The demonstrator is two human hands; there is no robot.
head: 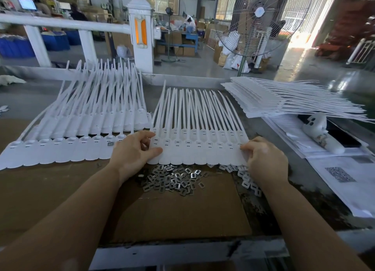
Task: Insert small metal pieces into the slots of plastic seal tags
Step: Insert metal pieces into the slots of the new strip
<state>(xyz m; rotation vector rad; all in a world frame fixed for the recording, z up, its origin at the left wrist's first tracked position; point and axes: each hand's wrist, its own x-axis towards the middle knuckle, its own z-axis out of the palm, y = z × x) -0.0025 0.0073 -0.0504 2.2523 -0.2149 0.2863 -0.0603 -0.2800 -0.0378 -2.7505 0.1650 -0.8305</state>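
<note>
Head view, catalogue of the bench, places given from the centre strip of seal tags (199, 149).
Centre strip of seal tags: white, joined side by side, lying flat on the cardboard sheet (182, 214), tails fanning away from the person.
Left hand (134, 153): at the strip's left end, thumb and curled fingers pinching its edge.
Right hand (265, 159): at the strip's right end, fingertips curled onto the last tag, holding it.
Metal pieces (172, 181): loose heap just nearer the person than the strip, partly under its rounded ends.
Second strip of tags (67, 149): left of it, layered rows.
Stacked tag sheets (284, 100): right and beyond.
Printed papers (349, 177): right.
Standing fan (255, 17): well beyond.
</note>
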